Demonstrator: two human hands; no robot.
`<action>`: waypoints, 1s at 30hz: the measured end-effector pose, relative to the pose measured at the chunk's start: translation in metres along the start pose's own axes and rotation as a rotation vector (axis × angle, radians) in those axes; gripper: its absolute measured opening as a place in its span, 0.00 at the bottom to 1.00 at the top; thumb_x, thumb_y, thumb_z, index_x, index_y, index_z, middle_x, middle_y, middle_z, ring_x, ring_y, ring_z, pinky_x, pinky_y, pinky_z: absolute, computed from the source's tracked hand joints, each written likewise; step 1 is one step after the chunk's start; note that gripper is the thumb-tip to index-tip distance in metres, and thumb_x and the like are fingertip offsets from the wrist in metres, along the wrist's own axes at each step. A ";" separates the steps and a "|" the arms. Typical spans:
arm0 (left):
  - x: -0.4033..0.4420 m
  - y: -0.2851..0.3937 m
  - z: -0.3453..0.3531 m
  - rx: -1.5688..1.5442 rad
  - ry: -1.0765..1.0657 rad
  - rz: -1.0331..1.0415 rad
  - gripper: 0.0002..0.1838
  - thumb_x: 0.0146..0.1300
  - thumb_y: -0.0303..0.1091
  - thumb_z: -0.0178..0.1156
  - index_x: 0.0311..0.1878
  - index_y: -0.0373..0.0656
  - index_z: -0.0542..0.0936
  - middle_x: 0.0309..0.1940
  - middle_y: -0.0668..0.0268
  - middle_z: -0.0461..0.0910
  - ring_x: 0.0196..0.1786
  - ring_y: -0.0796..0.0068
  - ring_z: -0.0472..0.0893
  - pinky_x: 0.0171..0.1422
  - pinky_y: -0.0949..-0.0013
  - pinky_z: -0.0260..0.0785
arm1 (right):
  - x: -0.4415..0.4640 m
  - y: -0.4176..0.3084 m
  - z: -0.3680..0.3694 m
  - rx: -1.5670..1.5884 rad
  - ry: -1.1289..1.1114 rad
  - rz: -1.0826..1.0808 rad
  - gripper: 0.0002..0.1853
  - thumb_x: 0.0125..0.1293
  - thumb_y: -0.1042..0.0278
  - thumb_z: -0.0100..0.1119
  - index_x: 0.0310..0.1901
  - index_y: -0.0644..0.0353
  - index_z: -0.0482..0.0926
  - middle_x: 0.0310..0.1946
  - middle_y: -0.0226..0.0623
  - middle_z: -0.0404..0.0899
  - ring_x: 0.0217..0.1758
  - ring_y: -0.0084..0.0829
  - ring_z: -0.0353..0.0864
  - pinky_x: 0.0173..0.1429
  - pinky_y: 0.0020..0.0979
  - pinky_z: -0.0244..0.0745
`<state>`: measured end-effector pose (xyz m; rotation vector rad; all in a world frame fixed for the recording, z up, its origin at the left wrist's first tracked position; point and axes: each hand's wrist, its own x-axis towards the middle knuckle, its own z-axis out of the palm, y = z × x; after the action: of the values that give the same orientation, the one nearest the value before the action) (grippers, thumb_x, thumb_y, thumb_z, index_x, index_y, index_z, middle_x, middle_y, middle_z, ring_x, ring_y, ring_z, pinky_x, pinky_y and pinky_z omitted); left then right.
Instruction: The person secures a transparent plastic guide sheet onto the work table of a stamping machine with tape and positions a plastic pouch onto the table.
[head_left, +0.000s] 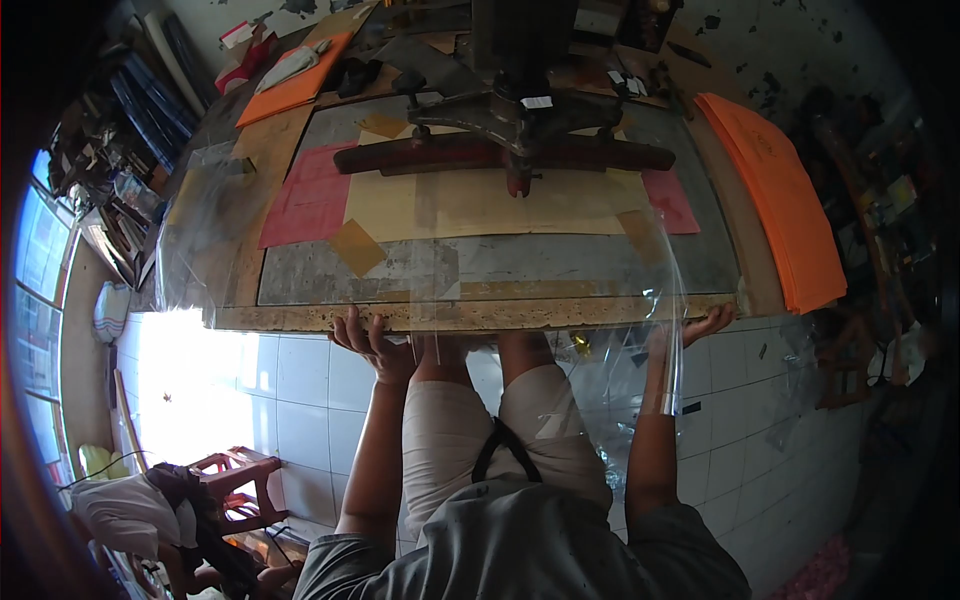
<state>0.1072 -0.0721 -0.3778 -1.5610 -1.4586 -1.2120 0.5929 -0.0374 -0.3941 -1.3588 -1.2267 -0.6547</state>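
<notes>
Worktable [560, 265] near red box [245, 58] bears clear plastic [665, 270]; left hand [368, 337], right hand [709, 325] touch edge [300, 318], grip loosely spread.

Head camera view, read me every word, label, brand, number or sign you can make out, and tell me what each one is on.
No text can be read for certain.
Orange stack at right: faint dark marks on its top, too blurred to read.
White label on the dark machine: too small to tell whether it carries print.
Red-and-white box at upper left: any print is too small to read.
</notes>
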 end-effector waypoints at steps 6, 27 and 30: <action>-0.005 -0.001 0.000 -0.077 0.010 -0.045 0.35 0.68 0.66 0.58 0.69 0.55 0.64 0.74 0.49 0.59 0.80 0.41 0.50 0.80 0.30 0.36 | 0.007 -0.014 -0.007 -0.080 -0.073 0.022 0.51 0.61 0.40 0.70 0.75 0.59 0.51 0.77 0.58 0.47 0.84 0.63 0.38 0.81 0.70 0.42; -0.011 -0.002 0.003 -0.066 0.011 -0.057 0.33 0.71 0.64 0.53 0.70 0.56 0.64 0.75 0.49 0.60 0.80 0.39 0.50 0.81 0.31 0.32 | 0.014 -0.025 -0.012 -0.171 -0.077 -0.033 0.52 0.61 0.41 0.71 0.74 0.63 0.51 0.75 0.60 0.50 0.82 0.65 0.45 0.80 0.70 0.48; -0.010 -0.003 0.003 -0.079 0.009 -0.056 0.32 0.72 0.63 0.53 0.70 0.56 0.64 0.74 0.49 0.60 0.80 0.39 0.50 0.81 0.31 0.32 | 0.013 -0.023 -0.011 -0.182 -0.073 -0.049 0.51 0.61 0.41 0.71 0.73 0.63 0.52 0.75 0.60 0.51 0.82 0.65 0.46 0.80 0.69 0.50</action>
<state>0.1057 -0.0722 -0.3890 -1.5739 -1.4738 -1.3226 0.5786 -0.0484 -0.3710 -1.5188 -1.2866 -0.7718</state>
